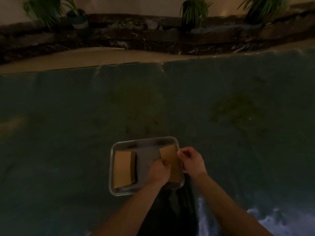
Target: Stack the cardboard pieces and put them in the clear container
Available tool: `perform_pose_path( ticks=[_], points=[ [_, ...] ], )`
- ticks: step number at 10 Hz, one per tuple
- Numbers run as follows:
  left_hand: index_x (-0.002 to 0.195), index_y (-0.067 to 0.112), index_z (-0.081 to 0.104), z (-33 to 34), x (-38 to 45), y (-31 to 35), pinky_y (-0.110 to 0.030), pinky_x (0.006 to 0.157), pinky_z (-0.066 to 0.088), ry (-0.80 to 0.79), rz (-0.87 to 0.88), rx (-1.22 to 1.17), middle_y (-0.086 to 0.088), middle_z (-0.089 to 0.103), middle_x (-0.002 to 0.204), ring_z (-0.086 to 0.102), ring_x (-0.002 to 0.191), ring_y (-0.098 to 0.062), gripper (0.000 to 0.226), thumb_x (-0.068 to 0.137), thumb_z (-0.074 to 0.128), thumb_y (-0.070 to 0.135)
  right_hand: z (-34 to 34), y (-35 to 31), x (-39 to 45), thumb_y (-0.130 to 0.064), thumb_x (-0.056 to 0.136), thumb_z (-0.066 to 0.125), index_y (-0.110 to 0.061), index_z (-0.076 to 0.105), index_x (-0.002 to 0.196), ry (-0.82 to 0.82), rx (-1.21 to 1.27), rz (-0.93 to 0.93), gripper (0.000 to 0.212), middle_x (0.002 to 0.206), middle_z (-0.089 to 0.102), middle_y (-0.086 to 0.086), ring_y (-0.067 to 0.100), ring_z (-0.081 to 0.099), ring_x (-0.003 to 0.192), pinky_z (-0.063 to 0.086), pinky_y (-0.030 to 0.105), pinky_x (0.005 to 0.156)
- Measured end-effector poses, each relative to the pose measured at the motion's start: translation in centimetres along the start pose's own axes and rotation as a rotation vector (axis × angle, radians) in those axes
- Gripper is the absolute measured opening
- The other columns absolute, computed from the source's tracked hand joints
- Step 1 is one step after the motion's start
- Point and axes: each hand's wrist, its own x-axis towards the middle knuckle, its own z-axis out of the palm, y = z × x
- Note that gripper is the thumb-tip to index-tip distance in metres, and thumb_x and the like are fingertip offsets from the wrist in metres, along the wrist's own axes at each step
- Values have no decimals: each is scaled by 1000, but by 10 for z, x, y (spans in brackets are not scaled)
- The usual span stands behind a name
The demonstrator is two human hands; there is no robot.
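A clear rectangular container (113, 171) rests on a dark green mat in front of me. A stack of brown cardboard pieces (123, 167) lies in its left half. A second brown cardboard piece (168, 155) stands tilted against the container's right side. My left hand (160, 170) reaches into the container and grips the lower part of that piece. My right hand (190, 161) is at the container's right rim, fingers curled, touching the piece's right edge.
The dark green mat (85, 116) covers most of the view. Beyond it runs a tan strip of floor (68, 59), then a dark stone ledge (136, 36) with potted plants (193, 11). A whitish crumpled cloth (276, 220) lies at the bottom right.
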Motion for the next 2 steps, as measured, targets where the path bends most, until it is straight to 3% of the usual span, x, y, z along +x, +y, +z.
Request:
perform_pose_path(
  ticks=[1,2],
  points=[
    [84,24,54,-8,-7,1,-30,85,44,-42,8,-68,5,56,87,56,89,-13,21,102,44,29,3,0,-6,-35,93,60,-32,62,90,8,-7,21,5,97,67,-2,20,65,93,59,49,86],
    [93,21,61,-32,-23,-1,-36,92,49,-42,99,-67,1,65,95,61,93,-16,22,102,44,32,0,-4,-24,-41,92,59,-32,63,96,75,2,-17,11,101,69,-1,19,66,94,57,47,88]
  ],
)
